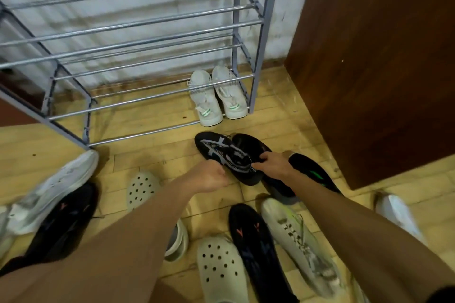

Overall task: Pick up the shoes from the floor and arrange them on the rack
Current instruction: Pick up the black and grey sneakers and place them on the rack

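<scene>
A grey metal shoe rack (138, 56) stands against the wall. A pair of white sneakers (218, 94) sits on its lowest tier at the right end. Just in front of the rack lies a black sneaker with grey stripes (221, 152), with a second black shoe (251, 145) right behind it. My right hand (272, 161) grips the striped sneaker at its collar. My left hand (209, 176) is by the sneaker's near side with fingers curled; whether it holds the shoe is hidden.
Several shoes lie on the yellow tiled floor: a black shoe with green mark (312, 174), white clogs (141, 189) (221, 270), a black sneaker (256, 243), a pale laced sneaker (300, 246), a white sneaker (56, 189) over a black one at left. A brown cabinet (374, 69) stands at right.
</scene>
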